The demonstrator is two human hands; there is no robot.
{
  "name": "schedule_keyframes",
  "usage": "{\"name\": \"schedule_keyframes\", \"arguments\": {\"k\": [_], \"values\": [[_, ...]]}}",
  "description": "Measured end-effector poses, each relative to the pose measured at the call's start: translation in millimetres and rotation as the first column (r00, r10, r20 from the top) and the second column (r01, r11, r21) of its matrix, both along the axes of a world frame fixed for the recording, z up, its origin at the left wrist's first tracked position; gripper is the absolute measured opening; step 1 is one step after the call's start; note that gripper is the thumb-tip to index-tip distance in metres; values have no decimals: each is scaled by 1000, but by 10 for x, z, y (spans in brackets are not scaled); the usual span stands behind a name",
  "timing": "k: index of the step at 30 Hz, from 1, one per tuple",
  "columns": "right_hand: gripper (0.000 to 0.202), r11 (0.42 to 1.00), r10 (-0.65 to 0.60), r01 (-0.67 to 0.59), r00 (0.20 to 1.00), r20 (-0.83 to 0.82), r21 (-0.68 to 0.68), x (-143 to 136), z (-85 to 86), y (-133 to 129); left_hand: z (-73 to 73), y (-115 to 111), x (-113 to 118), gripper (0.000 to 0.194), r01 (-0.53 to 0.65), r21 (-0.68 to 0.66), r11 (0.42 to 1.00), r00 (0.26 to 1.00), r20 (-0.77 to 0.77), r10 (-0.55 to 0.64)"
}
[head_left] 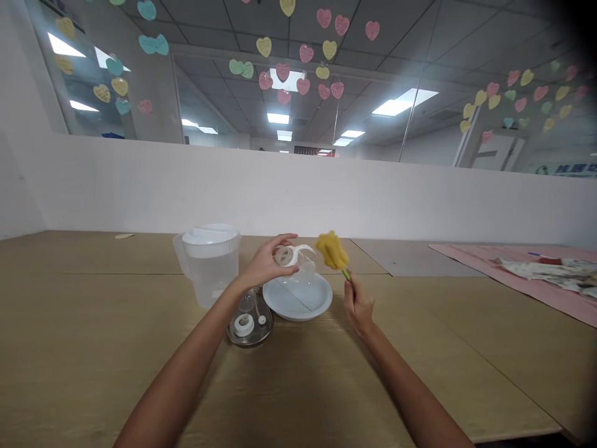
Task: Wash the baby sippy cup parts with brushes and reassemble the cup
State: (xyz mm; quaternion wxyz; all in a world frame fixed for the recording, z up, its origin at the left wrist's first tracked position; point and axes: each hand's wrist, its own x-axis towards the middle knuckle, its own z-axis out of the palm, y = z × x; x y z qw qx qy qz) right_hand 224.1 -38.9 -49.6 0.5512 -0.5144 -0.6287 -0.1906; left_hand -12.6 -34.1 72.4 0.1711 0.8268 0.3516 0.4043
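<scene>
Over a white basin [271, 303], my left hand [273, 256] is closed around a clear baby bottle [305, 267] with a white handle. The bottle is tilted, its open neck towards me. To the right of the basin, my right hand [359, 306] grips the green stem of a bottle brush [333, 250] with a yellow sponge head. That head points up, apart from the bottle. Left of the basin, partly behind my left forearm, lies a metal tray [252, 340] carrying a white ring cap [244, 325], a small white part [262, 320] and a clear cover [247, 302].
A lidded translucent pitcher [214, 267] stands behind my left forearm. At the far right a pink cloth [471, 264] bears patterned fabric [536, 270]. A small flat wooden piece [124, 236] lies near the white wall [261, 193] at the back.
</scene>
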Motion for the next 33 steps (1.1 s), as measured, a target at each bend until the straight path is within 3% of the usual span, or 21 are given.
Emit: {"name": "schedule_keyframes", "arguments": {"k": [3, 6, 8, 11, 14, 17, 20, 23, 26, 29, 31, 33], "values": [[31, 998, 35, -44, 975, 218, 37, 1, 16, -3, -100, 123, 11, 54, -132, 168, 977, 980, -124, 153], [22, 980, -49, -23, 935, 351, 196, 50, 53, 9, -136, 180, 4, 41, -184, 392, 901, 919, -256, 299], [17, 953, -148, 22, 905, 398, 303, 71, 83, 5, -143, 176, 12, 39, -165, 487, 858, 864, -348, 364], [14, 931, -254, 87, 852, 458, 355, 0, 115, -32, -196, 120, 106, 36, -87, 575, 814, 767, -483, 423], [15, 940, -282, 128, 815, 506, 318, -186, 115, -81, -329, 63, 298, 29, -2, 624, 781, 693, -563, 451], [17, 954, -269, 149, 808, 525, 261, -296, 95, -92, -449, 71, 442, 21, 63, 614, 787, 668, -612, 424], [21, 968, -243, 172, 833, 497, 185, -169, 89, -43, -454, 156, 392, 20, 15, 617, 787, 676, -586, 446], [29, 962, -251, 271, 858, 447, 22, 86, 107, 34, -368, 253, 196, 23, -93, 612, 785, 680, -537, 499], [34, 850, -371, 466, 862, 346, -248, 258, 126, 98, -242, 253, 40, 28, -272, 527, 806, 725, -438, 531], [40, 636, -306, 503, 860, 408, -585, 281, 100, 140, -101, 78, 54, 48, -412, 288, 864, 840, -246, 483], [39, 541, -157, 462, 876, 456, -703, 248, 55, 161, -35, -118, 160, 55, -345, 132, 929, 916, -168, 364], [35, 528, -70, 432, 880, 469, -731, 210, 7, 174, -29, -327, 305, 53, -227, 65, 972, 955, -181, 236]]}}
